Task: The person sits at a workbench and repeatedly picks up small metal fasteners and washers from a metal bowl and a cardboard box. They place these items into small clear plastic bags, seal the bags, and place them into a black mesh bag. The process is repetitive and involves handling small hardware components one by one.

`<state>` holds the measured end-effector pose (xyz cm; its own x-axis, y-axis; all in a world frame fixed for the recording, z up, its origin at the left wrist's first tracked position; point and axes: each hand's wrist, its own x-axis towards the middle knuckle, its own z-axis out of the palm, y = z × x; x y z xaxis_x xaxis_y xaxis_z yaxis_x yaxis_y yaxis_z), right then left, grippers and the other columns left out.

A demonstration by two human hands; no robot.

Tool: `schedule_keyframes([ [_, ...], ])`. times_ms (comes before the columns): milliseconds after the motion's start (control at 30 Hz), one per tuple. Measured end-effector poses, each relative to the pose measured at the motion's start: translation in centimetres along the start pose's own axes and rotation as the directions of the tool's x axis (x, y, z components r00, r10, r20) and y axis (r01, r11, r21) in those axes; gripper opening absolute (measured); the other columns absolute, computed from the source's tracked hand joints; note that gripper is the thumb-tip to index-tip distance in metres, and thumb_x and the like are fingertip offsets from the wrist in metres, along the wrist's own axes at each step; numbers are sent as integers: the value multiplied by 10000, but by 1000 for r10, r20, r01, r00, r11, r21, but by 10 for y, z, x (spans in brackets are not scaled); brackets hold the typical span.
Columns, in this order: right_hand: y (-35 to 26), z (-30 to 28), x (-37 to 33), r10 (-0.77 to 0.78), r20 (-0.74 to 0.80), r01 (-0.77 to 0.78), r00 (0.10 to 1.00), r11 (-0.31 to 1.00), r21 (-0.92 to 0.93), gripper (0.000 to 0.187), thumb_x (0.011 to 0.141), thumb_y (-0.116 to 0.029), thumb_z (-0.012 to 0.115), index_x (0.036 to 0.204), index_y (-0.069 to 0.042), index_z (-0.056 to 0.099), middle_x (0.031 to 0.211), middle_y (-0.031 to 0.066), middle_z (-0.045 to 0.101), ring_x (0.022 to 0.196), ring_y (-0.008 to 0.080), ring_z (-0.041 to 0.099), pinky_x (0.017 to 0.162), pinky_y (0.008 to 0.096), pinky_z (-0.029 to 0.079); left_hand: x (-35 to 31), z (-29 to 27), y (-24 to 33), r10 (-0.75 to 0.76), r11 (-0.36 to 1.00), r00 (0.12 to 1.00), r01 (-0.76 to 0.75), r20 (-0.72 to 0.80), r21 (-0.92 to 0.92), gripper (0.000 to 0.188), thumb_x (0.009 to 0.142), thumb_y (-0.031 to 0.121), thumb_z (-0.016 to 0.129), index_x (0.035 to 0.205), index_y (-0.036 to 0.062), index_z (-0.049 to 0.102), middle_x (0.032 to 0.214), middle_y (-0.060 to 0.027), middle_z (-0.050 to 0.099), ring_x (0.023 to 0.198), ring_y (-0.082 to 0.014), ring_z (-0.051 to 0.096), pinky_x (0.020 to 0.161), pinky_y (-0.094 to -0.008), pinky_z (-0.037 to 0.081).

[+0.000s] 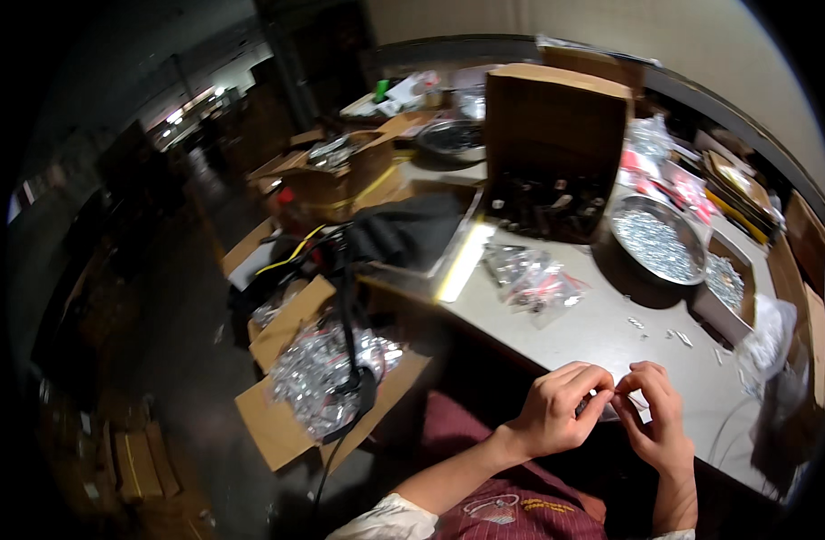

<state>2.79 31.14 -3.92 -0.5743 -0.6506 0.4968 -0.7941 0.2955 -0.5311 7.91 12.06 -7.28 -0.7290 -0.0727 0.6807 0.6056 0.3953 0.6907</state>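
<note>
My left hand (565, 402) and my right hand (651, 409) meet at the table's near edge, thumbs and fingertips pinched together. Between them is a small clear plastic bag (636, 404), mostly hidden by the fingers; its contents cannot be made out. Beyond the hands, a few small metal pieces (683, 338) lie loose on the white table (592, 333). A pile of filled clear bags with red strips (534, 279) rests farther left on the tabletop.
A round metal bowl (656, 238) of small silvery parts stands at the right, beside a white box (745, 306) of similar parts. Behind is a tall open cardboard box (556, 117) with dark pieces. A carton (273, 423) full of filled bags sits lower left, a black cable crossing it.
</note>
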Motion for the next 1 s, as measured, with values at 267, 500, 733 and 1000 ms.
schedule_keyframes([
  [267,-16,64,44,-171,155,147,973,976,159,200,701,2,688,878,-34,602,790,108,594,905,364,588,946,462,513,-50,-85,-3,-28,965,967,93,-254,247,89,874,-31,717,949,-17,671,911,-129,705,842,-261,712,749,-344,567],
  [500,7,65,61,118,1,-116,993,969,220,100,780,2,632,874,2,598,794,118,621,826,305,595,890,405,490,-106,-215,-30,79,757,593,487,-801,435,124,1030,145,647,1046,22,637,909,-75,698,808,-174,669,744,-312,524],
  [733,93,71,105,-91,107,114,990,966,-230,245,849,-83,696,1085,-32,651,1118,168,627,1085,373,604,977,459,449,-181,-280,-118,-265,190,558,830,-786,525,245,882,78,712,1110,9,653,1169,-230,674,1130,-445,628,989,-510,492],
  [1000,130,75,130,260,79,-217,962,910,-352,455,931,-430,724,1055,6,682,1020,226,690,977,423,662,879,498,506,-120,-205,-84,-10,474,787,547,-617,690,293,884,-17,647,1177,-11,633,1315,-207,596,1255,-424,555,1086,-501,420],
])
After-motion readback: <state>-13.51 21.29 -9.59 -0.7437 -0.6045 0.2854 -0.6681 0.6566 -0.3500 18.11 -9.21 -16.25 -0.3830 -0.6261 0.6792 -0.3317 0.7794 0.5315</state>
